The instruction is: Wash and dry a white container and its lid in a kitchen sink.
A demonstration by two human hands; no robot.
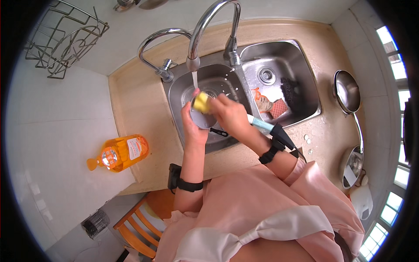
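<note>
My left hand (193, 129) holds a round pale-grey vessel (200, 119), a cup or small bowl, over the left sink basin (178, 93). In my right hand (230, 114) is a yellow sponge (201, 102), blurred by motion and pressed against the vessel's opening. Water (195, 79) runs from the tall chrome faucet (198, 39) just beyond the vessel, near the fingertips of my left hand. Below the vessel a black-handled utensil (218, 132) lies in the basin, its other end hidden. White foam specks dot the basin's right side.
The right basin (266, 54) holds an orange-edged cloth (263, 103), a red sponge (279, 108) and a dark scouring pad (288, 90). An orange dish soap bottle (122, 153) stands left. Pans (348, 91) line the right. A second faucet (147, 42) arches behind; a wire rack (68, 36) hangs upper left.
</note>
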